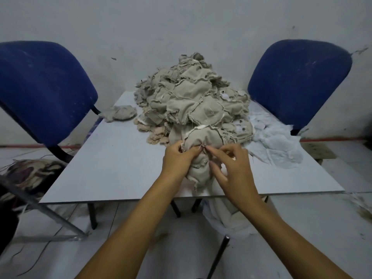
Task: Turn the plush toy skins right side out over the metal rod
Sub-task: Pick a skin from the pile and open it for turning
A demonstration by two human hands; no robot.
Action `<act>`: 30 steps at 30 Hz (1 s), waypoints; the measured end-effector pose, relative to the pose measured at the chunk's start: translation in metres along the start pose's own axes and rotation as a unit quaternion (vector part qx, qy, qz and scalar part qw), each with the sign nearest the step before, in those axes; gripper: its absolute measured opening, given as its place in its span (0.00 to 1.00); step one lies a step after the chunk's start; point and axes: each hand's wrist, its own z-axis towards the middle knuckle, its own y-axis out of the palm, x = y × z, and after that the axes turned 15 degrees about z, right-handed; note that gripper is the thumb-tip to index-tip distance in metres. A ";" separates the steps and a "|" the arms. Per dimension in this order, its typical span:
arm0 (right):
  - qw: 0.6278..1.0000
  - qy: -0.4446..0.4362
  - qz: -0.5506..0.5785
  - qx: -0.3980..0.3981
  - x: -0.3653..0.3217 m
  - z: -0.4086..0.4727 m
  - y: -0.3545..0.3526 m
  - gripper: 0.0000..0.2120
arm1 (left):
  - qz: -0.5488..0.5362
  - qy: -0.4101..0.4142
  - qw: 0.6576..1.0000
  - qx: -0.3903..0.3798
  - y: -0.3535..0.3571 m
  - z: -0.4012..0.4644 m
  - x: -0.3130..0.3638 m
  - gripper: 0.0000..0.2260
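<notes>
Beige cloth fills the middle of the table (112, 158) — a tall pile of plush skins (193, 97), inside out, with raw frayed seams showing. At the near foot of that pile one skin (198, 172) lies by the table's front edge, and both hands work on it. The left hand (177, 160) has its fingers curled tight into the cloth at the skin's upper left, gripping a fold. The right hand (234, 168) pinches the seam at the top between thumb and forefinger, its other fingers bent and loosely spread above the cloth. The two pinch points nearly touch.

Below the table, near the right forearm, a dark rod (219, 254) stands tilted — apart from both hands. White cloth (275, 141) lies right of the pile, a single beige piece (120, 112) left of it. Blue chairs (44, 91) stand at either side.
</notes>
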 end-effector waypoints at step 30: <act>0.992 -0.005 -0.004 -0.125 0.022 0.004 -0.028 0.07 | 0.318 0.320 0.890 -0.062 -0.008 -0.003 0.011 0.12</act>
